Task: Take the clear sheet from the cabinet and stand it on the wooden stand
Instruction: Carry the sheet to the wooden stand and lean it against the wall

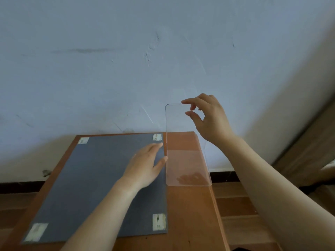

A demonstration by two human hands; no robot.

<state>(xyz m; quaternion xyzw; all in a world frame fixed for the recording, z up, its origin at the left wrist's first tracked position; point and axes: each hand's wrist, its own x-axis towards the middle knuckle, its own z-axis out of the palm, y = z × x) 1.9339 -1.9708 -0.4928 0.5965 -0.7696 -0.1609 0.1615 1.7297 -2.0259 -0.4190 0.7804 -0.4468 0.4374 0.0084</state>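
Pale blue plaster wall (126, 60) rises behind a reddish-brown wooden stand (188, 214), on which a grey rectangular mat taped at its corners (94, 187) is laid. Just right of the mat, a clear rounded-corner plastic sheet (184, 156) is held upright, its lower edge seemingly resting on the wood near the stand's right rim. Its top edge is pinched between thumb and forefinger of the right hand (208, 118), the other fingers curled loosely. The left hand (145, 165) is laid flat over the mat, fingers together, fingertips touching the sheet's left edge. No cabinet can be seen. The placing appears nearly done. For a clean finish, the bottom edge would best be seated squarely, the sheet brought to true vertical against the steadying left hand, and the pinch released only once no lean is felt; whether any groove holds the sheet cannot be told.
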